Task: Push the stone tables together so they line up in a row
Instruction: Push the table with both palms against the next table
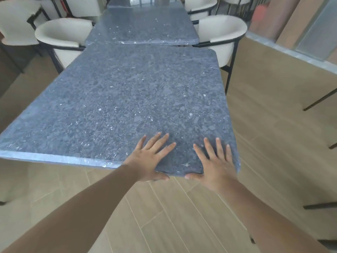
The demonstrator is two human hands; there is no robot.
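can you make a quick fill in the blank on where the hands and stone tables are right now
1. Both hands, left hand and right hand, lie ____ on the near stone table.
2. They press near its ____ front corner.
3. The far stone table has a ____ armchair on each side.

Missing words: flat; right; white

Two bare forearms, no sleeves reaching the visible part. No watch, bracelet or ring. Left hand (151, 157) and right hand (215, 161) both bare, no gloves. Short, plain, unpainted fingernails on fingertips (217, 139). Behind each grip, smooth forearm running back to the frame's lower edge, slightly blurred.
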